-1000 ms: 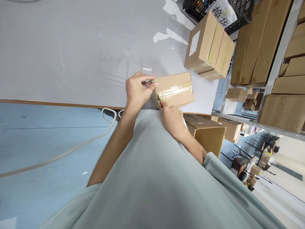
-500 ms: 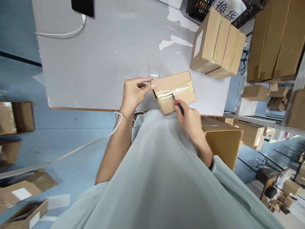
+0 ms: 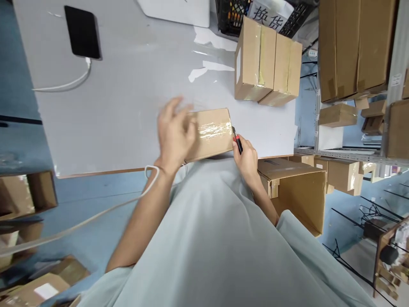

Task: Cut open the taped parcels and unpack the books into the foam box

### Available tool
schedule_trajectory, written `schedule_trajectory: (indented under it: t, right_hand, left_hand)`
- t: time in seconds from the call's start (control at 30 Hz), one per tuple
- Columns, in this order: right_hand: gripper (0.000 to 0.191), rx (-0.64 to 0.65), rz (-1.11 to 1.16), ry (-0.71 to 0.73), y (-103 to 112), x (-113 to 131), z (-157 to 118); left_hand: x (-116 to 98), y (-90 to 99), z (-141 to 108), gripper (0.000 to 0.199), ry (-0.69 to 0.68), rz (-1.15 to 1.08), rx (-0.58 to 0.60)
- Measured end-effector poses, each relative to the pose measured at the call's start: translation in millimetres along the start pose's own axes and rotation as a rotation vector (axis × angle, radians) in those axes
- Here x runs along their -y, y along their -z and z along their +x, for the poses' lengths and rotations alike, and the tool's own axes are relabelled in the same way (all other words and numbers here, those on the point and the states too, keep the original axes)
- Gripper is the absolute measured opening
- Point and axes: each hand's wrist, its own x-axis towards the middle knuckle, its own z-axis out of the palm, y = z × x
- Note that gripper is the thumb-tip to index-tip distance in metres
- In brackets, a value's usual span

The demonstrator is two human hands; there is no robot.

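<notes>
A small brown carton with shiny clear tape across its top lies at the front edge of the grey table. My left hand is over the carton's left end, smeared by motion, so its fingers and any touch on the box are hard to make out. Closed round a red and black cutter, my right hand is beside the carton's right end. The cutter's tip points up along that end.
Two taped cartons stand at the back right, near a black crate. A phone with a white cable lies back left. Below the table's right edge is a large open box. Shelves with cartons stand at the right.
The cutter has moved from the tape on top to the carton's right end. My left hand has come off the left corner and the carton has turned a little. The view has shifted.
</notes>
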Motion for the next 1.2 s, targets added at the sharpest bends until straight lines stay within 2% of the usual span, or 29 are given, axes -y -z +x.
schedule_trajectory:
  t: [0.1, 0.17, 0.23, 0.4, 0.67, 0.97, 1.13, 1.2]
  right_hand:
    - [0.052, 0.015, 0.005, -0.064, 9, 4, 2]
    - [0.053, 0.029, 0.013, -0.082, 16, 6, 6]
    - [0.053, 0.045, 0.012, -0.076, 22, 9, 10]
    - [0.053, 0.106, -0.025, -0.065, 29, 20, 20]
    - [0.052, 0.142, -0.133, -0.066, 30, 27, 22]
    - [0.056, 0.207, -0.308, -0.179, 36, 58, 30]
    - [0.044, 0.279, -0.393, -0.215, 42, 61, 12]
    - [0.042, 0.306, -0.413, -0.241, 41, 59, 4]
  left_hand:
    - [-29, -30.0, -5, 0.040, -0.175, 0.020, 0.247]
    - [-35, -46.0, -10, 0.042, -0.199, 0.023, 0.313]
    - [-33, -54.3, -14, 0.044, -0.198, 0.022, 0.321]
    - [-21, -54.5, -17, 0.044, -0.206, 0.010, 0.315]
    - [-22, -53.5, -17, 0.044, -0.209, -0.013, 0.319]
    - [-25, -55.2, -20, 0.047, -0.174, -0.052, 0.332]
    - [-23, -58.7, -22, 0.056, -0.136, -0.037, 0.350]
    - [-23, -60.5, -23, 0.052, -0.133, -0.033, 0.350]
